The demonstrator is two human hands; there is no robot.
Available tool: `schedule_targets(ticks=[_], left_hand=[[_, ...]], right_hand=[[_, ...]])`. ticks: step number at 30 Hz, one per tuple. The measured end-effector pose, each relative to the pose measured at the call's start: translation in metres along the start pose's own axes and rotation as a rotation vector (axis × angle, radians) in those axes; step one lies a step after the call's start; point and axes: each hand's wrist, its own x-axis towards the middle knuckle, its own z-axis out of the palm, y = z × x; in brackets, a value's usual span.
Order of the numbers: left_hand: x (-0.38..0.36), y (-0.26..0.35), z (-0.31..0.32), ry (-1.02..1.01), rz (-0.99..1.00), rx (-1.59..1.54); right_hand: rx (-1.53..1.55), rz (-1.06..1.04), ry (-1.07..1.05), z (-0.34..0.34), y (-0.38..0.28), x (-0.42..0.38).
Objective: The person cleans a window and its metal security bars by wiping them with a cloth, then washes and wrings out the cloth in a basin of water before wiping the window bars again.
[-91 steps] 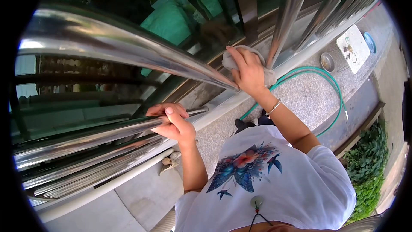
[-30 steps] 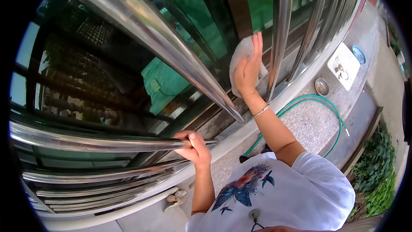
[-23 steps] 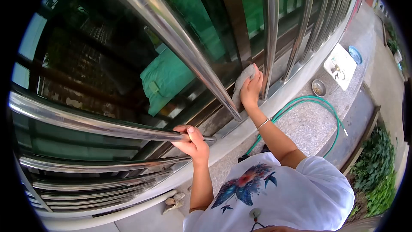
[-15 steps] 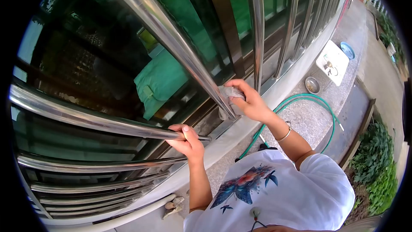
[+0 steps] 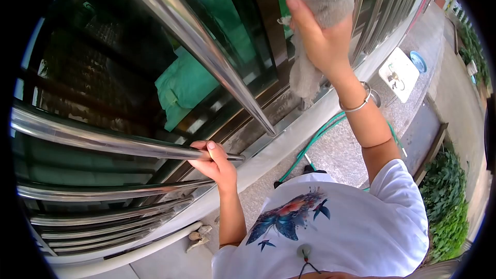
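Observation:
My left hand (image 5: 216, 164) grips a shiny metal bar (image 5: 113, 137) of the window grille near its lower end. In my right hand (image 5: 328, 39) is a grey cloth (image 5: 330, 0), wrapped around another upright bar farther right; part of the cloth hangs below the fist. Between the two hands runs a bare metal bar (image 5: 206, 54) that neither hand touches. Behind the bars is a dark sliding window (image 5: 103, 46), with green fabric (image 5: 183, 88) visible at the glass.
A green hose (image 5: 315, 142) curls on the speckled ground. Beyond it stand a white stool (image 5: 400, 75) with small items on top and a blue basin (image 5: 418, 62). A white pipe (image 5: 155, 256) runs along the wall base, and leafy plants (image 5: 444, 201) grow at right.
My right hand has moved with the cloth from the foot of the middle bar up and right onto the following bar. My left hand keeps its hold on the same bar.

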Motion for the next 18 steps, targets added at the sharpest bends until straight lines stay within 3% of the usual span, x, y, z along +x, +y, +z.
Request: schedule_targets(ticks=[2,4,6,9,10,12,14,18], left_hand=[[0.000,0.002,0.003,0.019,-0.012,-0.005],[0.001,0.001,0.001,0.016,-0.025,-0.011],[-0.001,0.000,0.001,0.024,-0.016,-0.011],[-0.003,-0.002,-0.002,0.013,-0.017,-0.012],[-0.002,-0.001,-0.002,-0.001,-0.025,-0.020],[-0.005,0.004,0.002,0.047,-0.045,-0.016],[-0.004,0.002,0.002,0.072,-0.052,-0.011],[-0.008,0.005,0.000,0.093,-0.118,0.072]], right_hand=[[-0.218,-0.005,-0.049,-0.009,0.033,-0.074],[-0.385,0.081,-0.256,-0.027,0.060,-0.155],[-0.292,0.585,-0.482,-0.052,0.067,-0.211],[-0.490,0.239,-0.674,-0.106,0.050,-0.222],[-0.578,0.170,-0.677,-0.118,0.037,-0.212],[-0.664,0.426,-0.673,-0.148,0.036,-0.209],[-0.423,0.752,-0.453,-0.165,0.037,-0.199],[-0.117,0.762,-0.382,-0.175,0.033,-0.178]])
